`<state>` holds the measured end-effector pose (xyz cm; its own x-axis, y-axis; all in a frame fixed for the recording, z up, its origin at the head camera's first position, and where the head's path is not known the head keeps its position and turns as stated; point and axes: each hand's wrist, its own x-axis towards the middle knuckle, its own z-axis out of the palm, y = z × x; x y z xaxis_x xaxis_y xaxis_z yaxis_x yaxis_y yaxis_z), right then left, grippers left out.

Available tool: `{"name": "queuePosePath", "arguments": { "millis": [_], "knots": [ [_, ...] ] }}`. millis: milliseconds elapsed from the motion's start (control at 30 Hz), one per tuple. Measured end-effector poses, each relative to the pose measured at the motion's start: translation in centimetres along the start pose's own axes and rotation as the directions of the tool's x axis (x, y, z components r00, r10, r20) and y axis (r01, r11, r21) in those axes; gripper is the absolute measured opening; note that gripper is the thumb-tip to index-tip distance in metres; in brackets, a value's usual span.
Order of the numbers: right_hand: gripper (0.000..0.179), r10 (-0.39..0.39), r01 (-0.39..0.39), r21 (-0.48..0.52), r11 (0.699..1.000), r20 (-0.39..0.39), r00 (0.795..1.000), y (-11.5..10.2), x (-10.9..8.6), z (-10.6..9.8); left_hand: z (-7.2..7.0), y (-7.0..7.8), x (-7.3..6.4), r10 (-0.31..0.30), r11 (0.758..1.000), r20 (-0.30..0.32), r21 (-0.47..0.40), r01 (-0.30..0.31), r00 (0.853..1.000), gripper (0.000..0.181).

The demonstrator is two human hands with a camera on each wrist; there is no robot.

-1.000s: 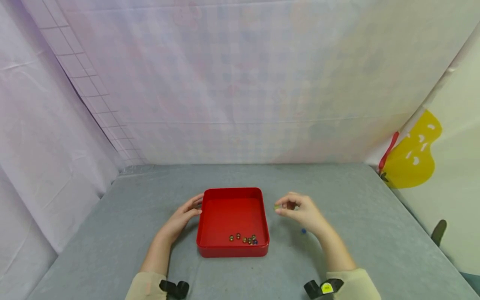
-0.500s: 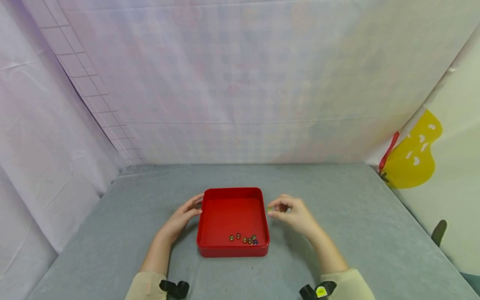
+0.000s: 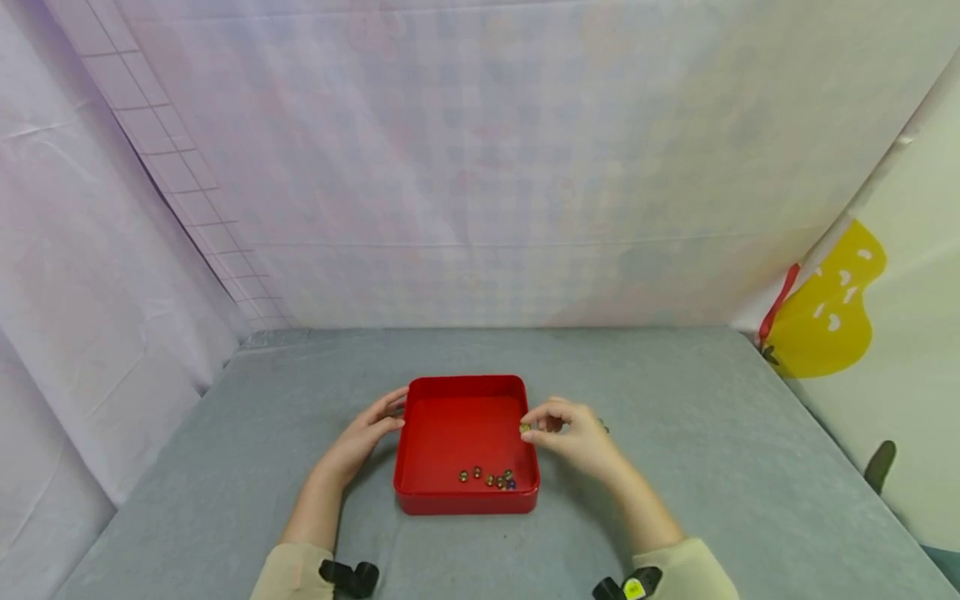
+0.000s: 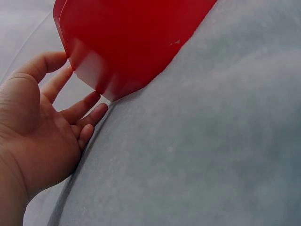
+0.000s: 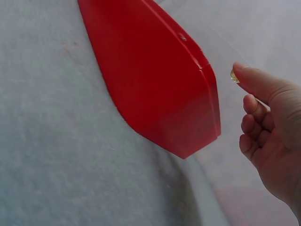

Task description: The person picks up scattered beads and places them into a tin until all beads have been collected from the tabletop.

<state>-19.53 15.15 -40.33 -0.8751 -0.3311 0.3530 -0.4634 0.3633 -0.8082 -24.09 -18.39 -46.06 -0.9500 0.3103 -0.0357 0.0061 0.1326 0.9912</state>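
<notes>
A square red tray sits on the table, with several gold-green glass marbles and a blue marble near its front right corner. Against the tray's left wall rests my left hand; in the left wrist view its extended fingertips touch the outer side. My right hand pinches a yellowish glass marble between thumb and forefinger, at the tray's right rim. From the right wrist, the marble peeks out by the thumb, above rim height, while the other fingers curl in.
A small marble lies on the grey tabletop, partly hidden behind the right hand. White cloth hangs behind the table, with more cloth on both sides. Each wrist wears a black camera.
My right hand has moved left with the pinched marble, from beside the tray to its right rim. A blue marble on the table is now hidden by the right arm. The left hand stays put.
</notes>
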Motion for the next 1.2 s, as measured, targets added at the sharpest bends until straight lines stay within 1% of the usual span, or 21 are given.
{"name": "queuePosePath", "arguments": {
  "millis": [33,200,400,700,967,1200],
  "knots": [
    [0.013,0.001,-0.001,0.003,1.0,0.006,1.0,-0.4,0.0,0.0,0.0,0.0,0.0,0.0,1.0,0.0,-0.005,0.0,1.0,0.055],
    [0.012,0.006,-0.006,0.006,1.0,0.026,1.0,-0.8,-0.1,0.4,0.1,0.2,-0.1,0.0,1.0,-0.005,-0.021,0.0,1.0,0.054],
    [0.012,0.023,-0.023,-0.007,1.0,0.041,0.999,-0.6,-0.2,0.9,0.1,0.1,0.0,0.006,1.0,-0.006,-0.026,-0.006,1.0,0.053],
    [0.011,0.055,-0.055,0.006,0.998,0.079,0.995,-0.1,-0.2,1.3,0.1,0.2,0.0,0.013,1.0,-0.007,-0.018,-0.013,1.0,0.053],
    [0.012,0.059,-0.059,0.002,0.998,0.076,0.995,0.2,-0.2,1.5,0.1,0.4,-0.2,0.013,1.0,0.002,-0.02,-0.013,1.0,0.053],
    [0.012,0.057,-0.059,0.015,0.998,0.085,0.995,0.4,-0.1,1.5,0.1,0.2,-0.1,0.01,1.0,-0.001,-0.015,-0.01,1.0,0.053]
  ]
}}
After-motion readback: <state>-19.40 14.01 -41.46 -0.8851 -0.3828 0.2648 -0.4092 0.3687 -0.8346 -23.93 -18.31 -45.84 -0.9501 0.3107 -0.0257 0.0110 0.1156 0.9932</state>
